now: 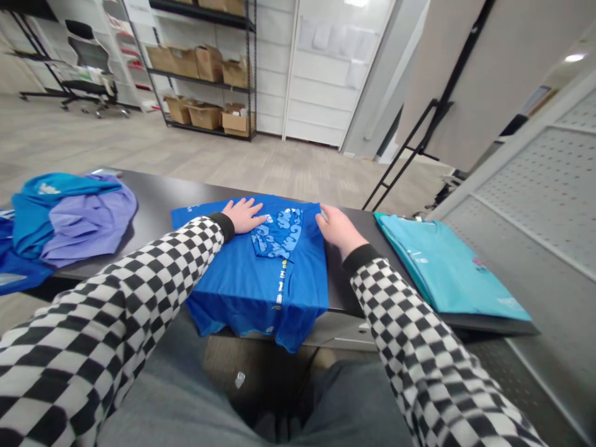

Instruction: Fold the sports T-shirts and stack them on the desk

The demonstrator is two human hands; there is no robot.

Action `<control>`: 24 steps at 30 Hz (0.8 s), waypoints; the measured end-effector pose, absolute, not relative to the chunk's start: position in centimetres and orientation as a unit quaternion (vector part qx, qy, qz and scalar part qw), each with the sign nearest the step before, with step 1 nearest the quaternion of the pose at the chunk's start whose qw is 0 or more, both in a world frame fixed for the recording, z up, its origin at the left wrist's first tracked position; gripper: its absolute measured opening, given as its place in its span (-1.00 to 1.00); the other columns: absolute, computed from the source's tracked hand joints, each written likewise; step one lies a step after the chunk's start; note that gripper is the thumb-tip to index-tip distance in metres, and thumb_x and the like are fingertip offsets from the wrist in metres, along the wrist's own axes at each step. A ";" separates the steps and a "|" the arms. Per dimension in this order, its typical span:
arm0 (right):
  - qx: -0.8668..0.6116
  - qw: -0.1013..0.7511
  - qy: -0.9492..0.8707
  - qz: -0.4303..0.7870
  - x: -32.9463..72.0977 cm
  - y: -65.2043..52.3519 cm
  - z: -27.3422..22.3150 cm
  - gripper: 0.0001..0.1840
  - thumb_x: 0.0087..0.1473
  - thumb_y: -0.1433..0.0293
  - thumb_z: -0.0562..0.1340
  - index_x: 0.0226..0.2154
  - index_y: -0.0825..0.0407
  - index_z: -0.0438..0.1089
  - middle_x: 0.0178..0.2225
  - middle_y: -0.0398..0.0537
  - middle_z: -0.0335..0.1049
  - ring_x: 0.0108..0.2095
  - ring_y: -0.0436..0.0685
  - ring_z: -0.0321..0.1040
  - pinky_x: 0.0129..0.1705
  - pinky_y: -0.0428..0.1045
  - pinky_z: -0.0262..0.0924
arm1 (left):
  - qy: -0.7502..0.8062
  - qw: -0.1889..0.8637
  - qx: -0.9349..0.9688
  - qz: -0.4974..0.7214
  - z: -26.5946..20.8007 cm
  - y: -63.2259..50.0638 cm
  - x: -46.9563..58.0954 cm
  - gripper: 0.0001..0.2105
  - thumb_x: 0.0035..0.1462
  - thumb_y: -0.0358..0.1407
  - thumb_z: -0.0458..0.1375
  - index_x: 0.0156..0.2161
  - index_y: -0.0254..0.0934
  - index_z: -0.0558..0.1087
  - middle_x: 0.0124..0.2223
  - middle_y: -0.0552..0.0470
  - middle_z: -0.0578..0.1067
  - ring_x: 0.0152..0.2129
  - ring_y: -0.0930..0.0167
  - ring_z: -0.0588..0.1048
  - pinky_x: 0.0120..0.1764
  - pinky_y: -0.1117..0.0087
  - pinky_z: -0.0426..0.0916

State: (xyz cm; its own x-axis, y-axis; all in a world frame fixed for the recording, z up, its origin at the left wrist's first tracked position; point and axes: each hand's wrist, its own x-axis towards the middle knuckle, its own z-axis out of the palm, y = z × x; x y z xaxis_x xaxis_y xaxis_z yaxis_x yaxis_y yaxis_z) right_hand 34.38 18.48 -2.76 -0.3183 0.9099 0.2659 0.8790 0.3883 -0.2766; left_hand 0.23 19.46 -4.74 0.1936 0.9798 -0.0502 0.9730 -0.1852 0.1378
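Observation:
A blue T-shirt (pixel 233 267) with a lighter wave pattern and white lettering lies on the dark table before me, one side folded over and its lower part hanging off the near edge. My left hand (pixel 243 215) rests flat on the cloth left of the patterned sleeve (pixel 282 233), fingers spread. At the shirt's far right corner, my right hand (pixel 339 226) pinches the fabric edge between thumb and fingers.
To the left lies a loose heap with a purple shirt (pixel 88 217) and a teal shirt (pixel 37 198). Folded turquoise shirts (pixel 447 264) are stacked at the right end of the table (pixel 158 189). A perforated grey panel (pixel 544 192) stands beyond them. Behind is a shelf rack (pixel 200 77) with cardboard boxes.

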 end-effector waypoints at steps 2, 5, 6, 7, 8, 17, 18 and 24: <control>-0.545 0.127 -0.827 0.047 33.5 21.3 -3.5 -0.36 0.57 0.17 0.05 0.50 0.10 0.34 0.54 0.28 0.27 0.55 0.42 0.20 0.59 0.40 0.03 | 0.641 0.062 0.765 0.026 -5.4 19.6 -0.1 -0.16 0.52 0.28 -0.15 0.68 -0.12 0.09 0.71 -0.22 -0.01 0.64 -0.12 -0.03 0.55 -0.34 -0.14; -0.566 0.050 -0.820 0.070 33.2 24.2 -5.1 -0.23 0.58 0.00 -0.02 0.62 0.00 0.15 0.67 0.18 -0.04 0.64 0.55 -0.06 0.58 0.67 -0.27 | 0.638 0.055 0.767 0.031 -6.0 19.9 -0.4 -0.13 0.50 0.33 -0.19 0.69 -0.09 0.06 0.72 -0.20 -0.02 0.64 -0.12 -0.05 0.55 -0.34 -0.15; -0.574 0.037 -0.814 0.076 33.3 24.9 -5.6 -0.19 0.57 -0.05 -0.05 0.65 -0.03 0.08 0.68 0.13 -0.11 0.65 0.59 -0.12 0.57 0.71 -0.35 | 0.637 0.054 0.768 0.031 -6.1 20.1 -0.5 -0.12 0.49 0.34 -0.19 0.69 -0.09 0.04 0.72 -0.20 -0.03 0.64 -0.13 -0.05 0.55 -0.35 -0.16; -0.579 0.030 -0.811 0.078 33.4 25.6 -5.9 -0.15 0.56 -0.10 -0.08 0.67 -0.06 0.04 0.69 0.09 -0.15 0.65 0.62 -0.16 0.57 0.73 -0.41 | 0.636 0.054 0.769 0.031 -6.1 20.3 -0.6 -0.11 0.49 0.35 -0.20 0.70 -0.09 0.03 0.72 -0.20 -0.04 0.65 -0.13 -0.06 0.55 -0.34 -0.16; -0.581 0.029 -0.810 0.076 33.6 26.3 -6.1 -0.12 0.54 -0.13 -0.09 0.68 -0.07 0.02 0.70 0.05 -0.16 0.65 0.64 -0.19 0.57 0.73 -0.46 | 0.637 0.054 0.769 0.030 -6.1 20.6 -0.7 -0.11 0.49 0.35 -0.20 0.70 -0.09 0.01 0.72 -0.20 -0.05 0.65 -0.13 -0.06 0.55 -0.34 -0.16; -0.577 0.057 -0.811 0.071 33.4 28.0 -5.7 -0.09 0.53 -0.15 -0.12 0.68 -0.05 0.01 0.70 0.04 -0.16 0.67 0.62 -0.29 0.58 0.70 -0.46 | 0.645 0.048 0.763 0.010 -5.6 22.1 -0.8 -0.15 0.54 0.27 -0.26 0.70 -0.17 0.00 0.72 -0.20 -0.06 0.65 -0.08 -0.07 0.56 -0.32 -0.13; -0.577 0.078 -0.811 0.061 33.3 27.4 -5.4 -0.09 0.54 -0.13 -0.12 0.68 -0.01 -0.01 0.70 0.07 -0.17 0.67 0.60 -0.27 0.59 0.67 -0.42 | 0.645 0.050 0.762 0.008 -5.5 22.2 -0.8 -0.15 0.55 0.26 -0.27 0.70 -0.18 0.00 0.72 -0.20 -0.06 0.65 -0.08 -0.07 0.56 -0.32 -0.13; -0.528 0.156 -0.834 0.021 32.3 22.2 -4.1 -0.17 0.60 -0.04 -0.14 0.66 0.06 0.05 0.68 0.19 -0.11 0.67 0.51 -0.21 0.62 0.58 -0.31 | 0.653 0.055 0.755 0.005 -5.9 22.6 -0.8 -0.15 0.53 0.27 -0.25 0.70 -0.14 0.00 0.72 -0.19 -0.06 0.65 -0.07 -0.07 0.57 -0.32 -0.15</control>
State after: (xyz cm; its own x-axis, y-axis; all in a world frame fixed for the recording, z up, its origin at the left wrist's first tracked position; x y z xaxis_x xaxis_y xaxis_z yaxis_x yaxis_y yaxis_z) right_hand 32.30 22.24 -4.05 -0.3934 0.8880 0.2380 0.8751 0.4410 -0.1990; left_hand -0.76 22.60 -5.89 0.1469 0.9871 -0.0641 0.9860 -0.1409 0.0897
